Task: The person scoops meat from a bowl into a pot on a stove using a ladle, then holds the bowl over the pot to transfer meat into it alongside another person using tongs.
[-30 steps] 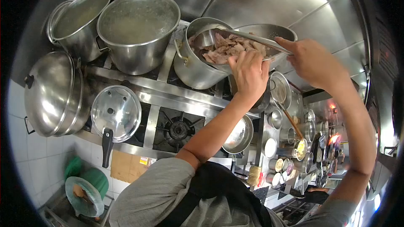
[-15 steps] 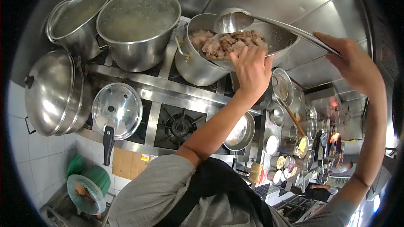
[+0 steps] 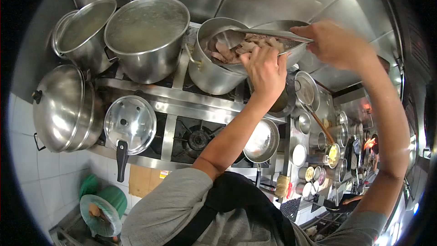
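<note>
My right hand [image 3: 330, 41], slightly blurred, is closed around the long handle of a metal ladle [image 3: 230, 38]. The ladle's bowl is down among pieces of pale meat [image 3: 268, 42], over the mouth of a tall metal pot [image 3: 216, 78]. The meat lies in a metal colander [image 3: 298, 54] tilted against the pot; its perforations show clearly only in the earlier view. Fingers bent over the colander's near rim, my left hand [image 3: 266, 70] grips it. The colander's underside and the pot's contents are mostly hidden.
Left of the pot stand a large pot of cloudy liquid [image 3: 148, 27] and another pot [image 3: 86, 27]. Nearer are a domed lidded pot [image 3: 63, 109], a lidded pan [image 3: 130, 125], a burner [image 3: 198, 140] and a frying pan [image 3: 261, 141]. A strainer [image 3: 306, 89] rests to the right.
My right hand has moved left and lowered the ladle's bowl from above the meat into it. Meat has shifted toward the pot. My left hand stays on the colander's rim.
</note>
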A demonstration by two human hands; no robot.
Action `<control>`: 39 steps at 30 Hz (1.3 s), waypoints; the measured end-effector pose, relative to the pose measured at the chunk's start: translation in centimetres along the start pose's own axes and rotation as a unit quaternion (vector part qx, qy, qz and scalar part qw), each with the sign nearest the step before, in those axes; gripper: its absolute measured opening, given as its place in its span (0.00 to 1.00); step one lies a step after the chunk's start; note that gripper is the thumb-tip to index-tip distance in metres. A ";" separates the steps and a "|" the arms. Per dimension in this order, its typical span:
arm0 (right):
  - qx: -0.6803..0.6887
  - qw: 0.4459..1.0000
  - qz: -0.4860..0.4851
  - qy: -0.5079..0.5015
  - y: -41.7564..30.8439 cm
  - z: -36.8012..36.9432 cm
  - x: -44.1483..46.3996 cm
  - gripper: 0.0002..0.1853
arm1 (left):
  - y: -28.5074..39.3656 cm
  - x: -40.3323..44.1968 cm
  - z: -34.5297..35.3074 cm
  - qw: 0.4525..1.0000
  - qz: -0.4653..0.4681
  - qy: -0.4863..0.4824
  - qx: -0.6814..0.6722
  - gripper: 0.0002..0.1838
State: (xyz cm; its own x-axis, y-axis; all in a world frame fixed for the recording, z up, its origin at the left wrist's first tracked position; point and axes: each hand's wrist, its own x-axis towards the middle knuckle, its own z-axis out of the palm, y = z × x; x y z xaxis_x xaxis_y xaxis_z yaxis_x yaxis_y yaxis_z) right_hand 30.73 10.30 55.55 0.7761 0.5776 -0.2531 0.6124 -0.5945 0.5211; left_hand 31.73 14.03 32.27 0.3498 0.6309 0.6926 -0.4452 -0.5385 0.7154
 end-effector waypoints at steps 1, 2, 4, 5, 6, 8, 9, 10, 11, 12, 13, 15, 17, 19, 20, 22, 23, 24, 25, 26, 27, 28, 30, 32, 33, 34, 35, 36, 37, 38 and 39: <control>0.007 1.000 0.005 -0.005 0.0 0.5 0.6 0.29 | 0.0 0.2 -0.1 1.000 0.001 0.004 -0.003 0.09; 0.013 1.000 0.010 -0.010 0.2 0.9 1.1 0.29 | 0.0 0.4 -0.1 1.000 0.001 0.009 -0.007 0.09; 0.020 1.000 0.023 0.002 0.5 0.8 1.2 0.29 | 0.0 0.5 0.1 1.000 -0.002 0.016 -0.003 0.07; 0.022 0.999 0.030 0.019 0.5 0.7 0.7 0.29 | -0.1 0.5 0.1 1.000 -0.003 0.019 -0.001 0.06; 0.025 0.998 0.037 0.036 0.6 0.6 0.1 0.29 | -0.2 0.4 0.2 1.000 -0.002 0.019 0.000 0.06; 0.017 0.995 -0.001 0.100 2.5 0.0 -1.5 0.27 | -0.4 0.3 0.2 1.000 -0.001 0.017 0.003 0.06; 0.013 0.991 -0.021 0.131 3.3 -0.5 -2.3 0.27 | -0.2 0.3 0.1 1.000 -0.006 0.009 0.000 0.07; 0.033 0.993 -0.027 0.110 3.6 -1.6 -3.2 0.27 | 0.1 0.4 -0.3 1.000 -0.012 0.001 -0.003 0.07; 0.052 0.994 -0.034 0.090 3.8 -2.9 -4.1 0.27 | 0.3 0.6 -0.4 1.000 -0.016 -0.007 -0.006 0.08; 0.072 0.994 -0.039 0.070 3.9 -3.5 -4.4 0.27 | 0.2 0.6 -0.3 1.000 -0.014 -0.001 -0.007 0.08; 0.048 0.996 -0.045 0.064 3.9 -3.6 -4.3 0.27 | 0.2 0.6 -0.1 1.000 -0.012 0.004 -0.009 0.08; 0.007 0.997 -0.050 0.057 3.6 -3.2 -4.0 0.27 | 0.1 0.6 0.1 1.000 -0.007 0.015 -0.005 0.07; -0.024 0.997 -0.041 0.058 2.7 -1.6 -2.7 0.27 | 0.1 0.7 0.3 1.000 -0.004 0.028 0.006 0.04; -0.035 0.998 -0.025 0.051 1.7 -0.9 -1.3 0.28 | 0.1 0.7 0.1 1.000 -0.008 0.015 0.004 0.03; -0.033 0.998 -0.017 0.041 1.3 -0.9 -0.8 0.28 | 0.1 0.7 0.0 1.000 -0.011 0.008 0.004 0.03; -0.042 0.999 -0.008 0.031 0.7 -0.8 -0.4 0.28 | 0.0 0.7 0.1 1.000 -0.007 0.019 0.005 0.03; -0.053 0.998 -0.004 0.032 0.5 -0.7 -0.5 0.28 | 0.0 0.7 0.3 1.000 -0.003 0.023 0.003 0.03; -0.065 0.997 0.001 0.032 0.5 -0.5 -0.7 0.28 | 0.0 0.6 0.4 1.000 -0.007 0.019 0.001 0.03; -0.068 0.997 0.000 0.037 0.6 0.0 -1.0 0.28 | -0.1 0.6 0.4 1.000 -0.010 0.016 -0.001 0.03; -0.072 0.996 -0.001 0.044 0.7 0.7 -1.3 0.29 | -0.1 0.6 0.4 1.000 -0.014 0.014 -0.002 0.03; -0.076 0.996 -0.003 0.051 0.7 1.5 -1.4 0.29 | 0.1 0.7 0.2 1.000 -0.013 0.012 -0.006 0.05; -0.067 0.995 -0.010 0.072 0.8 2.2 -1.6 0.28 | 0.3 0.8 0.0 1.000 -0.013 0.011 -0.010 0.06; -0.048 0.992 -0.022 0.112 1.1 3.9 -1.9 0.26 | 0.5 0.9 -0.1 1.000 -0.017 0.008 -0.010 0.08; -0.061 0.991 -0.026 0.119 0.7 5.1 -1.1 0.29 | 0.5 0.7 0.1 1.000 -0.024 0.002 -0.003 0.08; -0.067 0.990 -0.026 0.124 0.2 5.0 -0.6 0.31 | 0.6 0.8 0.2 1.000 -0.021 0.006 -0.001 0.09; -0.045 0.996 0.010 0.075 -0.8 3.7 -0.3 0.30 | 0.7 1.0 0.2 1.000 -0.018 0.011 0.002 0.09; -0.046 0.996 0.008 0.078 -0.5 3.2 -0.5 0.30 | 0.7 1.2 0.1 1.000 -0.015 0.017 0.006 0.10; -0.048 0.996 0.004 0.081 -0.1 2.9 -0.5 0.30 | 0.7 1.4 0.1 1.000 -0.013 0.022 0.002 0.10; -0.050 0.995 -0.004 0.084 0.3 2.4 -0.3 0.30 | 0.7 1.4 0.1 1.000 -0.013 0.029 0.001 0.10; -0.034 0.996 0.006 0.087 0.4 1.4 -1.0 0.29 | 0.7 1.5 0.1 0.999 -0.014 0.036 0.000 0.10; -0.018 0.996 0.016 0.089 0.8 0.1 -2.1 0.29 | 0.7 1.5 0.0 0.999 -0.017 0.037 -0.003 0.10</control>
State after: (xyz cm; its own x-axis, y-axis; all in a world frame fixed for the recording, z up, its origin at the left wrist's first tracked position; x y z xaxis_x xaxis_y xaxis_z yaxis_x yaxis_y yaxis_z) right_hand 29.54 8.58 56.44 0.7542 0.6506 -0.0889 0.5796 -0.5960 0.5557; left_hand 31.94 14.62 33.80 0.3038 0.6882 0.6588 -0.4386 -0.5128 0.7380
